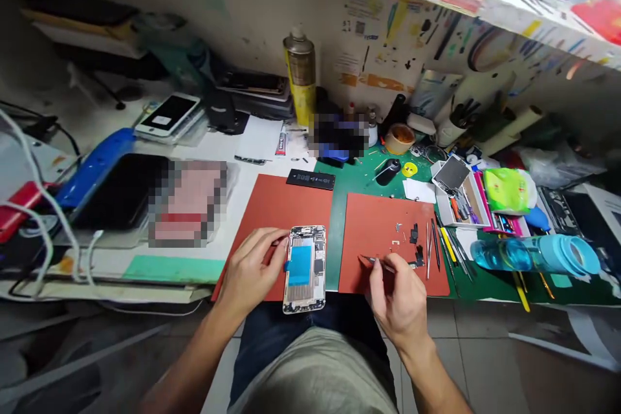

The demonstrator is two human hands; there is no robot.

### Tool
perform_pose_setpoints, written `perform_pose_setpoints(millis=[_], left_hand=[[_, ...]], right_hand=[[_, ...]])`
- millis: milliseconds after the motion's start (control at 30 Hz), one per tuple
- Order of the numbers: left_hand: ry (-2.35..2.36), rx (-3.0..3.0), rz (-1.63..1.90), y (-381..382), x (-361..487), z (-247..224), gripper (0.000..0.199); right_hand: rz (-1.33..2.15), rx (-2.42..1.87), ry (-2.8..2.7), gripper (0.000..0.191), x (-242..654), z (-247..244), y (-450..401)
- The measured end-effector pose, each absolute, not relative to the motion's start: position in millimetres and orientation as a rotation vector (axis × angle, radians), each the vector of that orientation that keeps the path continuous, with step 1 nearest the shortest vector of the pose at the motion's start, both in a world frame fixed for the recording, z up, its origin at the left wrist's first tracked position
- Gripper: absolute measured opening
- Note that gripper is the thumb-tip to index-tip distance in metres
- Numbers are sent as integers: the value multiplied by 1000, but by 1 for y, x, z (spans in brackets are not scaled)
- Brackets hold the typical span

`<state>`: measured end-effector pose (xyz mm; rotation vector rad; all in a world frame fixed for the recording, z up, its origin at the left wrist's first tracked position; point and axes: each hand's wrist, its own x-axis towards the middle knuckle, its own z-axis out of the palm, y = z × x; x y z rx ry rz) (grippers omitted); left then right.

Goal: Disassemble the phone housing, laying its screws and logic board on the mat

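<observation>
Head cam: I've got the left hand (pixel 258 266) pinching the upper left edge of an opened metal phone frame (pixel 306 291), blue rectangle inside. My right hand (pixel 398 291) pinches a thin pointy tool (pixel 372 260) over the flat reddish mat (pixel 359 233), tiny parts (pixel 414 234) just beyond.

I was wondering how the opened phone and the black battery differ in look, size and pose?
The opened phone shows pale metal, exposed parts and a blue patch; the black battery is dark with small pale print. The phone looks larger than the battery. The phone is held lengthwise towards the person in the left hand; the battery lies crosswise at the far edge of the left red mat. Both are slim and oblong.
</observation>
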<state>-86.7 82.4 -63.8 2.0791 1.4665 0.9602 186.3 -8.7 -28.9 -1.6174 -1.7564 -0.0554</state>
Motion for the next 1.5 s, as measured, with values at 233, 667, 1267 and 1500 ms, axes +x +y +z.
perform_pose_setpoints(millis=[233, 667, 1267, 1500], left_hand=[[1421, 2117, 1018, 82, -93, -78, 19], [1326, 2174, 1008, 84, -91, -79, 20], [1339, 2222, 1007, 83, -90, -78, 19], [1340, 2242, 1019, 83, -90, -78, 18]], right_hand=[[80, -1595, -1756, 14, 176, -5, 21], [288, -1526, -1843, 7, 136, -10, 77], [154, -1498, -2064, 4, 130, -12, 85], [172, -1448, -2225, 4, 131, -2, 91]])
